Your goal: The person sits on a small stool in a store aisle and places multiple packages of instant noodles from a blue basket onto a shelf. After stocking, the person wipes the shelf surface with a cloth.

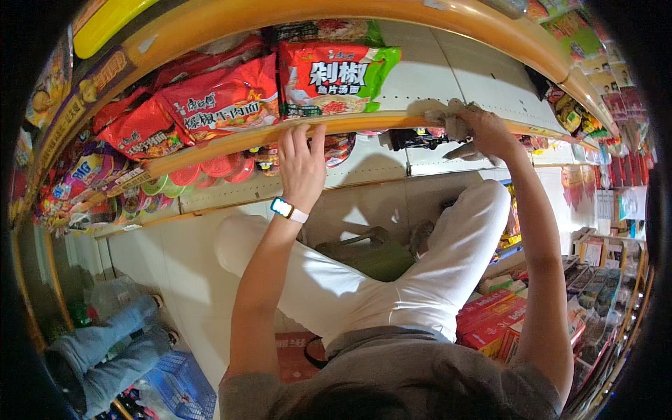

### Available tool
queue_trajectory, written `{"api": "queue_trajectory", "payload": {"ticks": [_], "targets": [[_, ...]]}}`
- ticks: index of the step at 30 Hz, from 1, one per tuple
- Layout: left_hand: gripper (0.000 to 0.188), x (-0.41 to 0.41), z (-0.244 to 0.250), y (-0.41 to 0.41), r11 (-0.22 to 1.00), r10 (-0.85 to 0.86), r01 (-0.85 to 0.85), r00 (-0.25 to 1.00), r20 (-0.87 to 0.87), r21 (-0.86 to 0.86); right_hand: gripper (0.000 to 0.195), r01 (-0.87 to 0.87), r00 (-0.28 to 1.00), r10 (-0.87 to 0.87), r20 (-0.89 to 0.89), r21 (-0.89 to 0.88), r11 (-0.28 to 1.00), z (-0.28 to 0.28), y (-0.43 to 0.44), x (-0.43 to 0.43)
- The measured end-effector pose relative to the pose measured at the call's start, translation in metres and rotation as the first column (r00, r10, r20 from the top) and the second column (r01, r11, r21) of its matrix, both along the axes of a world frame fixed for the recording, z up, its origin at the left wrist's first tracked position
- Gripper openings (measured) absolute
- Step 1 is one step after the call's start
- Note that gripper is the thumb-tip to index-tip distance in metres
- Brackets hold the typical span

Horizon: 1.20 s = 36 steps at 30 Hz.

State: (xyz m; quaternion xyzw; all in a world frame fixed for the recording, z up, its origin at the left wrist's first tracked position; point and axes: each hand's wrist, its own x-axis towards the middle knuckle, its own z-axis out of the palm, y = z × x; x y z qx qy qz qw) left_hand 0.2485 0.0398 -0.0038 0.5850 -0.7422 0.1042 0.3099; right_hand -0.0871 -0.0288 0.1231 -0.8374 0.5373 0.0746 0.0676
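My left hand point(303, 167), wearing a smartwatch point(282, 207) on its wrist, rests its fingertips on the orange front edge of a shelf point(362, 124) and holds nothing. A grey cloth point(458, 122) is in my right hand point(488, 131), pressed against the same edge farther right; part of the cloth hangs below it. Behind my left hand stands a red and green instant noodle packet point(336, 79). Red noodle packets point(226, 100) lean beside it on the left. Bare white shelf board point(436, 73) shows between the packets and the cloth.
Noodle cups with red lids point(215, 166) stand on the lower shelf. Another orange shelf edge point(336, 11) curves overhead. Red cartons point(491, 320) lie at my right. Behind me on the left are a blue plastic crate point(181, 386) and another person's jeans-clad legs point(123, 341).
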Motion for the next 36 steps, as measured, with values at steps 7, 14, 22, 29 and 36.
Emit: {"api": "queue_trajectory", "payload": {"ticks": [7,14,22,29,36], "targets": [[0.046,-0.009,0.005,0.007,1.0,0.02,-0.02,0.999,0.041,0.015,0.035,0.191,0.975,-0.157,0.16,-0.224,0.956,0.037,0.02,-0.043],[0.047,-0.014,-0.005,0.011,0.998,0.055,-0.054,0.998,-0.027,0.026,0.054,0.157,0.899,-0.116,0.423,-0.061,0.986,-0.002,0.026,-0.01],[0.053,-0.017,-0.011,0.011,0.999,0.033,-0.031,0.991,-0.126,0.018,0.044,0.242,0.92,-0.068,0.386,-0.424,0.872,-0.072,0.034,0.056],[0.048,-0.021,-0.018,0.011,0.999,0.051,-0.053,0.985,-0.164,-0.01,0.041,-0.051,0.948,0.173,0.268,-0.409,0.911,-0.065,0.033,0.101],[0.047,-0.009,-0.015,0.008,0.999,0.011,-0.016,0.987,-0.163,-0.034,0.043,-0.171,0.884,0.304,0.355,-0.359,0.917,-0.059,0.034,0.178]]}}
